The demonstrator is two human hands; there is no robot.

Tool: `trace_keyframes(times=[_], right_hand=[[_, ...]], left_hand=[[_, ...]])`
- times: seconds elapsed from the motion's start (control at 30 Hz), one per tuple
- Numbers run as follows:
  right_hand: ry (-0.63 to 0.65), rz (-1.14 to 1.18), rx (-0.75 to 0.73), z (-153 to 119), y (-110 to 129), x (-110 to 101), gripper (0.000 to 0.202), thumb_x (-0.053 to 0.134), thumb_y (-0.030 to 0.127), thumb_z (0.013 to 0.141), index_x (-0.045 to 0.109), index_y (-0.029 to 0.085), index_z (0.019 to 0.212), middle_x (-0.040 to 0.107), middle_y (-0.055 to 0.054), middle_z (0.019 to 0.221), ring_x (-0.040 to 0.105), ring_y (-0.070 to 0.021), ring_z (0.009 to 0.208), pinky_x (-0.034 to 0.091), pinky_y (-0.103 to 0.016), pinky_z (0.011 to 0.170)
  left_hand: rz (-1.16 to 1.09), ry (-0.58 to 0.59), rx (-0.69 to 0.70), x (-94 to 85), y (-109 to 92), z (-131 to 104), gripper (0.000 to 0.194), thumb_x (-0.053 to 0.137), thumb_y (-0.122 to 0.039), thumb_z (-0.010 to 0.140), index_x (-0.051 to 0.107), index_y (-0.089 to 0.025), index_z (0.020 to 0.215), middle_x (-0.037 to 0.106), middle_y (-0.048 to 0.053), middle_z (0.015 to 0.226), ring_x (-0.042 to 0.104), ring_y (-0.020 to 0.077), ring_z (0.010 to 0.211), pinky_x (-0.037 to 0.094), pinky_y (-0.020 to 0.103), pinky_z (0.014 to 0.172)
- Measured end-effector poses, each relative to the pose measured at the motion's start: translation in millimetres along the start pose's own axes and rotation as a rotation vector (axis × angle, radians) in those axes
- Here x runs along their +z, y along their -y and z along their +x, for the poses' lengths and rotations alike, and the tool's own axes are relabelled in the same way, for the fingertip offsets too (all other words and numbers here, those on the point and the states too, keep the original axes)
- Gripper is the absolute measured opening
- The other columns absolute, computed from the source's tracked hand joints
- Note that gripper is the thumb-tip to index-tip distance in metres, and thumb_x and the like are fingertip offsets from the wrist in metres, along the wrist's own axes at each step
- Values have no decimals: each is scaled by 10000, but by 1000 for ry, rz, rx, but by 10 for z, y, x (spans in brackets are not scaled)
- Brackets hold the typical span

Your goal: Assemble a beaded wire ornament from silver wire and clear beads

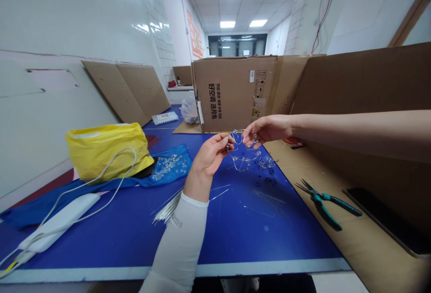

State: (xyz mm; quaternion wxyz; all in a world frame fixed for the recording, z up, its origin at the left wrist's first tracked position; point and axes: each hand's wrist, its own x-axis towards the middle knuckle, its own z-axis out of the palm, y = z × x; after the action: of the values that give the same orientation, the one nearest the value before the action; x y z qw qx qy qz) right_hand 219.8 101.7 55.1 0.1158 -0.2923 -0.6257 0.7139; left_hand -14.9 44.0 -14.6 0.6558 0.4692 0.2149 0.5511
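Observation:
Held up between my two hands is a looped silver wire strung with clear beads [241,163], its curves hanging over the blue table. My left hand [213,150], in a white sleeve, pinches the wire's left side between thumb and fingertips. On the other side, my right hand [266,130] has its fingers curled around the wire near a bead. Below and to the right lie a cluster of beaded wire pieces [266,163] and several dark rings [270,181]. A bundle of straight silver wires [168,207] is partly hidden by my left forearm.
Teal-handled needle-nose pliers [325,201] and a black phone [387,219] lie on cardboard at right. Loose clear beads [170,166] rest on blue cloth, beside a yellow bag [109,151]. A white power strip [60,223] with its cord is at left. A cardboard box [235,95] stands behind.

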Motion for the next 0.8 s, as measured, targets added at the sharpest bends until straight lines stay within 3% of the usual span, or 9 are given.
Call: trace_keyframes(times=[0.27,0.47,0.63,0.8], right_hand=[[-50,17,48,17,27,23,164,599,202,915,741,151,979,791,-78,963,743,-172,870,608,-316,830],[-96,-19,72,93,93,48,285,504,286,1018,722,133,915,786,-96,907,747,-176,882,609,-306,804],[-90,-7,69,110,113,51,227,551,267,993,699,139,878,789,-95,896,755,-192,863,613,-318,791],[-54,-9,68,65,107,25,170,591,264,967,712,145,966,792,-84,943,753,-185,868,612,-318,796]], left_hand=[[4,0,-4,-1,0,4,69,780,-136,776,716,-111,776,676,34,797,599,108,692,459,258,727],[-4,-8,-7,-2,-2,0,54,768,-120,786,717,-106,777,678,34,796,607,108,686,466,255,722],[-9,-14,-6,-5,-6,1,54,767,-114,783,717,-95,785,676,40,802,612,110,686,464,256,721],[-9,-5,-3,-15,3,6,54,769,-125,790,719,-107,784,676,34,797,607,108,692,466,257,732]])
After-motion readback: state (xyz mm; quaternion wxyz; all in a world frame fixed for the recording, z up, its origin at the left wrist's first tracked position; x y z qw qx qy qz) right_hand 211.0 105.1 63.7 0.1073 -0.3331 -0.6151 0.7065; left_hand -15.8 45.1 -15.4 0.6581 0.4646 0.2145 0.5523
